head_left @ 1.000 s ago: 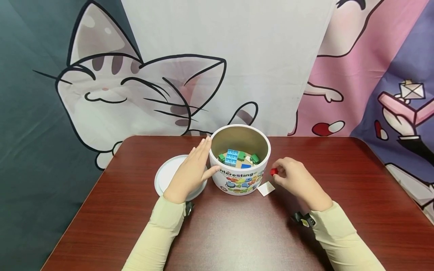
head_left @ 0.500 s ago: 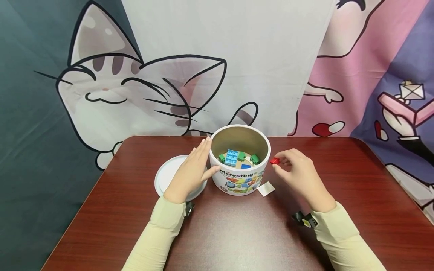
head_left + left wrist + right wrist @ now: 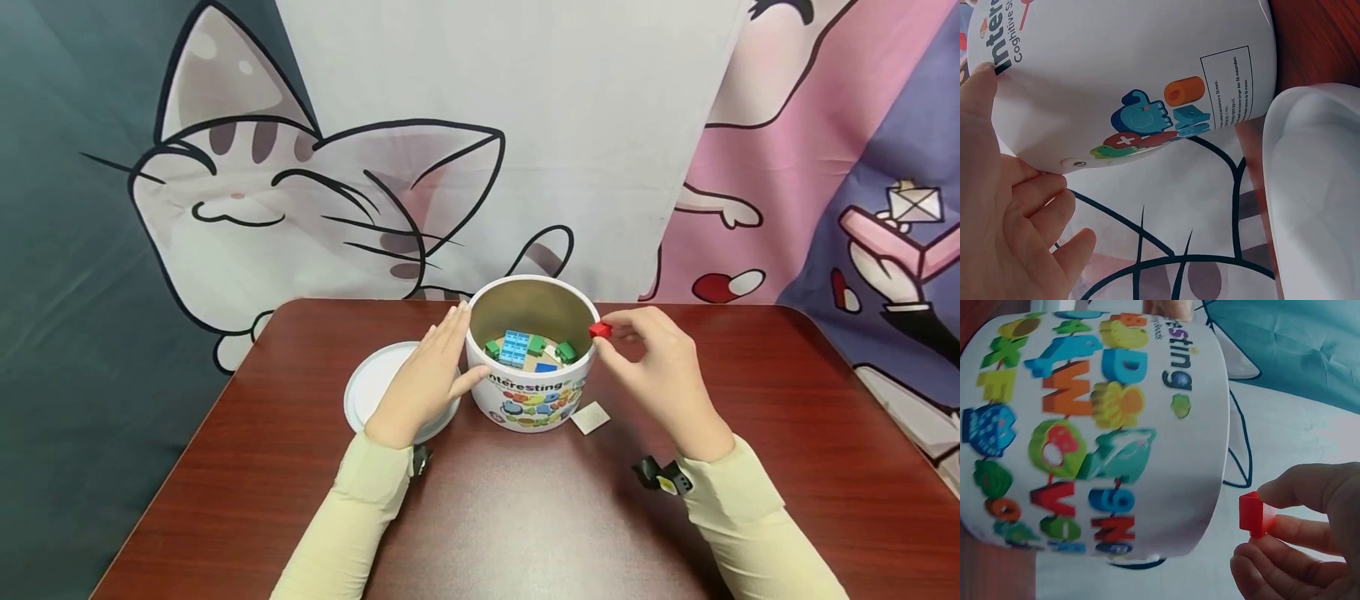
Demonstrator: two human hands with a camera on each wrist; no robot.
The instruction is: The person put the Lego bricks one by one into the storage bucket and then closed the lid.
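Note:
My right hand pinches a small red building block between thumb and fingers, beside the right rim of a white round bucket. In the right wrist view the red block shows a hollow, box-like end, just outside the bucket's mouth. With straight fingers, my left hand touches the bucket's left side; the left wrist view has its fingertips against the printed wall. Inside the bucket lie a light-blue studded block, several green pieces and a dark-blue piece.
A white round lid lies on the table left of the bucket, partly under my left hand. A small white square piece lies at the bucket's front right. Behind the brown table hangs a cartoon-printed cloth.
My right hand has risen from near the tabletop with the red block and moved slightly left to the bucket's rim. My left hand keeps its place on the bucket.

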